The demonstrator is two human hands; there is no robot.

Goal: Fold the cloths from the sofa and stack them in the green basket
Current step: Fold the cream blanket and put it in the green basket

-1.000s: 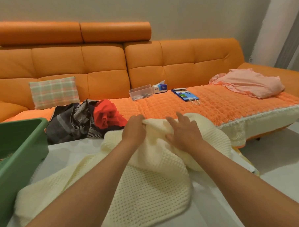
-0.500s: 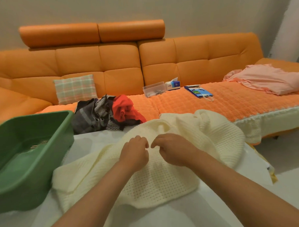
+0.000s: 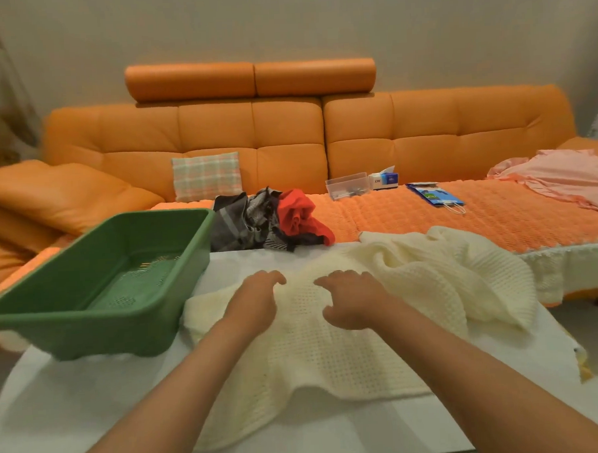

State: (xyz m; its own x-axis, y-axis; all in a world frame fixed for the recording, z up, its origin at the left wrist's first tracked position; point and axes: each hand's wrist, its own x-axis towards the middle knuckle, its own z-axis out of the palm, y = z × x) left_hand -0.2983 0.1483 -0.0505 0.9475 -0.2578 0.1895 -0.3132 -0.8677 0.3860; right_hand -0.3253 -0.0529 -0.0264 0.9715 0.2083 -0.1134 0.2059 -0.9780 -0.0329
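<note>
Head view: a white bench (image 3: 93, 406) stands before a long orange sofa (image 3: 286, 131) against a plain beige wall, with a green basket (image 3: 89, 314) on the bench's left side. A cream knit cloth (image 3: 330, 355) lies on the bench right of the basket, its long axis running from near left to a bunched end at far right. The left hand (image 3: 256, 305) and right hand (image 3: 354, 302) rest on its middle, fingers bent; whether they pinch it is unclear.

Left hand (image 3: 256, 305) and right hand (image 3: 354, 301) wider apart, fingers (image 3: 331, 280) looser on cloth (image 3: 330, 358)
</note>
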